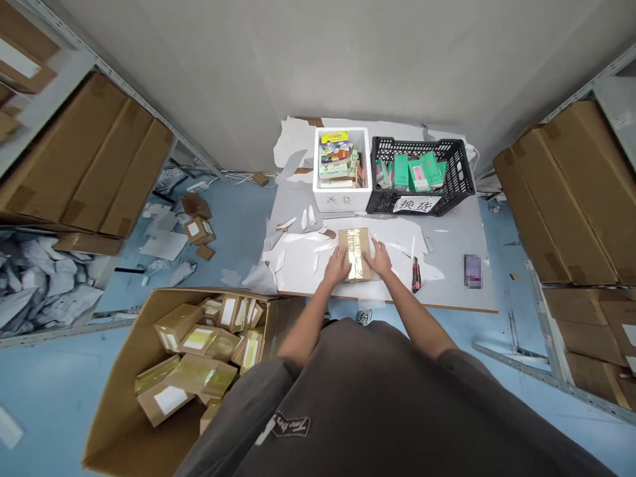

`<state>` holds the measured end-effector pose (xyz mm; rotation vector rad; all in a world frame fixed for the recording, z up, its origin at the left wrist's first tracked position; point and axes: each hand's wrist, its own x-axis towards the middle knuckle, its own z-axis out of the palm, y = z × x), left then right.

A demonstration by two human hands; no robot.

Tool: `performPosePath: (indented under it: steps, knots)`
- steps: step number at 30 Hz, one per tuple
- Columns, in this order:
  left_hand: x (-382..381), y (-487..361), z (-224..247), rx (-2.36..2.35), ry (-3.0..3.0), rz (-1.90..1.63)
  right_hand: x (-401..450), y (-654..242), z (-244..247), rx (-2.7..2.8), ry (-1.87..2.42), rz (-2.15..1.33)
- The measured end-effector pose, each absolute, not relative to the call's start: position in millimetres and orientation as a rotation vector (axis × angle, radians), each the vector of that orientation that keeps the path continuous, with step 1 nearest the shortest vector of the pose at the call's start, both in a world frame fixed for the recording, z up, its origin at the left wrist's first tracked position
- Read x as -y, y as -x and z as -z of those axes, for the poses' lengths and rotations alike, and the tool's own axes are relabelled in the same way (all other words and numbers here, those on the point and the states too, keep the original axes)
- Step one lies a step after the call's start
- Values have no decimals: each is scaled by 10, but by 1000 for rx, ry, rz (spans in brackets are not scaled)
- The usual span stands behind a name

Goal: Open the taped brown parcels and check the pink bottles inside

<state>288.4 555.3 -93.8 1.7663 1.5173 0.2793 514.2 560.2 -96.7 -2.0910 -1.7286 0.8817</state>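
Note:
A small brown cardboard box (356,255) with shiny tape down its middle lies on the worktable (447,265), near the front edge. My left hand (338,266) is against the box's left side, and my right hand (380,258) is at its right side, so the box is held between them. To the right of my right hand lies a red and black utility knife (416,273). Scraps of white paper are scattered around the box.
Behind stand a white foam box (342,200) and a black crate (464,175), both holding small packages. A large carton (112,391) of taped parcels is at the lower left. Shelves with cartons (89,159) flank both sides. A phone-like object (472,271) lies at the right.

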Motion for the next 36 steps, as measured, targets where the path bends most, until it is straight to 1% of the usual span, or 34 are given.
performPosePath:
  steps: [4, 6, 8, 11, 14, 16, 19, 22, 25, 27, 28, 30, 32, 34, 36]
  knots:
    - [-4832, -2732, 1154, -1381, -1638, -358, -4793, -5211, 1299, 1825, 1743, -1107]
    - [-4702, -2744, 1144, -1393, -1610, -385, -4570, -5112, 1354, 1796, 1734, -1119]
    - [-4737, -2763, 1026, -1437, -1636, -390, -4527, -5007, 1291, 1754, 1780, -1050]
    - [-5025, -2727, 688, -1526, -1728, -339, -4792, -4973, 983, 1813, 1772, -899]
    - [-5491, -2665, 315, -1689, -1799, -283, -5355, -5055, 570, 1962, 1733, -750]
    - [-5843, -2679, 162, -1784, -1831, -262, -5804, -5089, 365, 2048, 1806, -713]
    - [-6287, -2770, 133, -1805, -1768, -167, -6359, -5050, 258, 2130, 1970, -867]
    - [-6443, -2793, 237, -1797, -1610, -216, -6533, -4991, 326, 2039, 1985, -1021]
    - [-6232, -2686, 378, -1763, -1585, -480, -6272, -5011, 475, 1904, 1883, -1000]
    - [-5936, -2608, 496, -1653, -1664, -650, -5927, -5042, 604, 1841, 1741, -915]
    - [-5767, -2586, 563, -1581, -1701, -681, -5733, -5046, 673, 1830, 1671, -891]
    - [-5447, -2595, 696, -1464, -1747, -651, -5359, -5013, 807, 1868, 1580, -934]
    - [-5213, -2654, 790, -1420, -1741, -618, -5077, -4935, 900, 1875, 1608, -991]
    - [-5117, -2707, 799, -1456, -1725, -618, -4949, -4862, 915, 1852, 1656, -984]
    - [-5171, -2703, 707, -1513, -1729, -622, -4998, -4847, 835, 1837, 1653, -918]
